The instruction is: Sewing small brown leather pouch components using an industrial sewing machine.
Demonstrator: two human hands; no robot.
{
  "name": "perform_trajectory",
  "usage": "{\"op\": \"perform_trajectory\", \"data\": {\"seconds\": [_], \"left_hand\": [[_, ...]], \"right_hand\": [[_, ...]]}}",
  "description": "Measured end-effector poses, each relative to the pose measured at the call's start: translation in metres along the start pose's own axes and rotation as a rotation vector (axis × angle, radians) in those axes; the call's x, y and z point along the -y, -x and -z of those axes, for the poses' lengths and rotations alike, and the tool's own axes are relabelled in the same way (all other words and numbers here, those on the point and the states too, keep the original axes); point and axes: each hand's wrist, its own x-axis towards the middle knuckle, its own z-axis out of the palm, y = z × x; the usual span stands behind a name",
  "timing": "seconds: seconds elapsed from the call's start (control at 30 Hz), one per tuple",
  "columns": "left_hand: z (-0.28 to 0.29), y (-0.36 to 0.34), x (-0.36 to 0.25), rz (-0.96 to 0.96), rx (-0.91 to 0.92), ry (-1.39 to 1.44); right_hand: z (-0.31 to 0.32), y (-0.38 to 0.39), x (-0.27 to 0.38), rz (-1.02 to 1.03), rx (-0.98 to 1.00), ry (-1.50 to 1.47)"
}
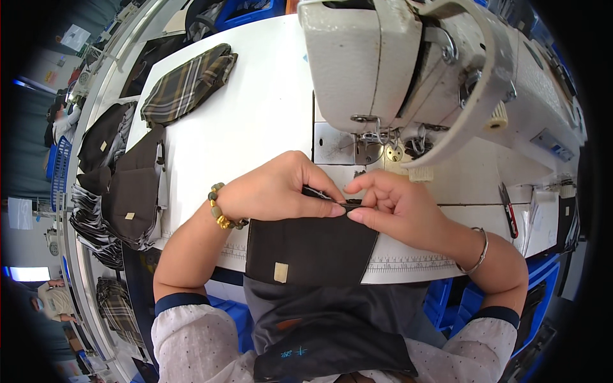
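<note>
dark fabric (313, 246): bodyward of left fingers (324, 208) and right fingers (377, 220), over counter (255, 96) edge | pale tag (281, 272): on fabric, bodyward of left fingers, any print unreadable | left: clamped on fabric's top edge | right: pinching same edge, index raised | sewing machine (357, 70): beyond fingers

Blue characters (294, 352) on apron (357, 354); tabletop (255, 83) ruler scale (408, 263)

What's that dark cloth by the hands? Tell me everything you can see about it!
The dark cloth is plain brownish black and looks like smooth fabric. A small cream tag sits near its lower left corner. It lies mostly flat on the white table, before the sewing machine. The left hand pinches its far edge, and the right hand's thumb touches it there too.
</note>
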Motion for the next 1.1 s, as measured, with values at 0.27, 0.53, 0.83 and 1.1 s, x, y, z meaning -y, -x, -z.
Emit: {"op": "perform_trajectory", "data": {"seconds": [0.27,0.53,0.83,1.1], "left_hand": [[0.016,-0.006,0.005,0.042,0.131,0.086],[0.029,-0.022,0.007,0.100,0.283,0.171],[0.043,-0.037,0.005,-0.203,-0.374,-0.725],[-0.055,-0.001,0.014,-0.174,-0.599,-1.160]], "right_hand": [[0.012,-0.001,0.001,0.011,0.207,0.237],[0.016,-0.006,-0.001,1.119,-0.068,1.036],[0.013,-0.014,-0.023,0.894,-0.089,1.215],[0.008,-0.013,-0.027,0.754,-0.115,1.143]]}}
